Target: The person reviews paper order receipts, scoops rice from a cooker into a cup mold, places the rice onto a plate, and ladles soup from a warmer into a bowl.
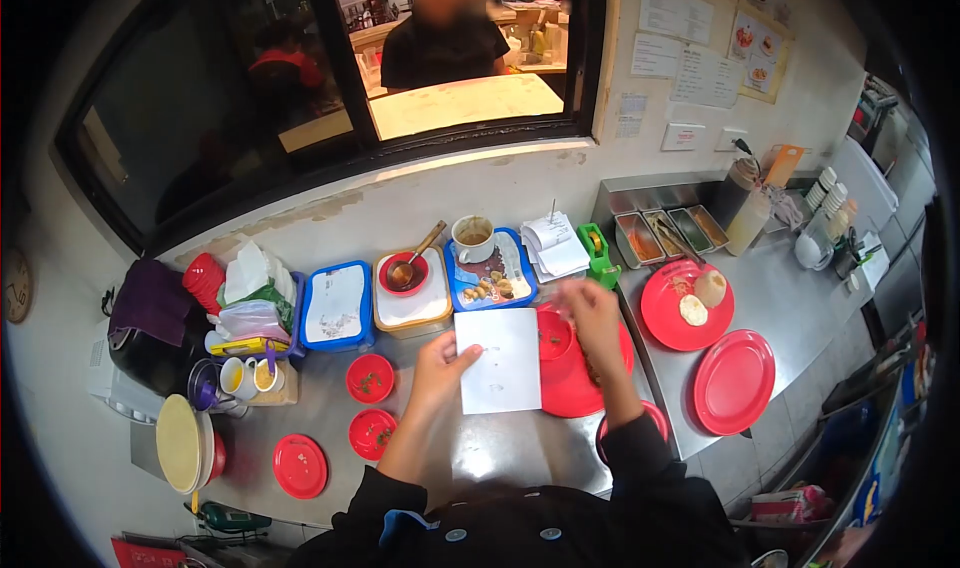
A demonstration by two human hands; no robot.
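A steel counter point(480, 456) runs beneath a window point(200, 98). From two red bowls point(355, 368) rightward, the left hand point(438, 368) pinches the left edge of a white paper point(500, 368), its long axis pointing toward the wall. The right hand point(592, 316) hovers near a red plate point(570, 400), fingers blurred; their state I cannot tell.

A shiny stainless-steel counter point(325, 398): along its back stand a blue-rimmed rectangular plastic tub point(337, 305), a yellowish rectangular tub point(412, 311) and a second blue-rimmed tub point(515, 256). Nearer the front lie two small round red bowls point(360, 364) and a flat red plate point(300, 466). A steel counter to the right point(800, 313) carries a round red plate point(657, 313) and an oval red plate point(735, 382).
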